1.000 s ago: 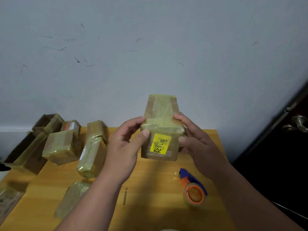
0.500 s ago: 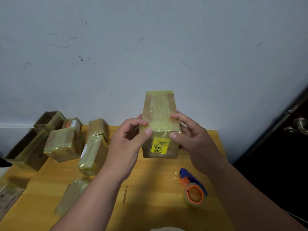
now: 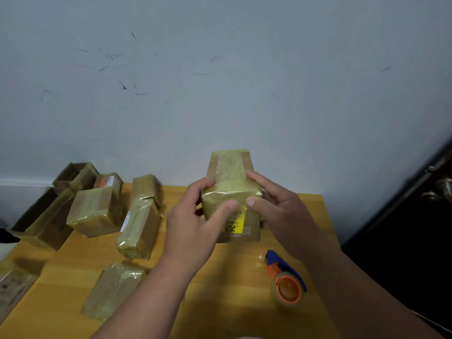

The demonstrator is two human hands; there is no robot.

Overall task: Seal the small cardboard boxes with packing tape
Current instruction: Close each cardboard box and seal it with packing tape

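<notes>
A small cardboard box (image 3: 231, 167) wrapped in yellowish packing tape, with a yellow sticker (image 3: 236, 226) on its near face, is held above the wooden table (image 3: 220, 277). My left hand (image 3: 193, 223) grips its left side, thumb pressing on the taped near face. My right hand (image 3: 276, 211) grips the right side, thumb on the same face and fingers over the top edge. A tape roll in an orange and blue dispenser (image 3: 286, 282) lies on the table below my right wrist.
Several taped boxes (image 3: 139, 226) lie on the left half of the table, and open cartons (image 3: 73, 174) stand at the far left. A pale wall rises behind the table. A dark door with a metal handle (image 3: 440, 189) is at the right.
Both hands lowered the box slightly toward the table. My two thumbs slid inward over the taped near face, and the left thumb now partly covers the yellow sticker.
</notes>
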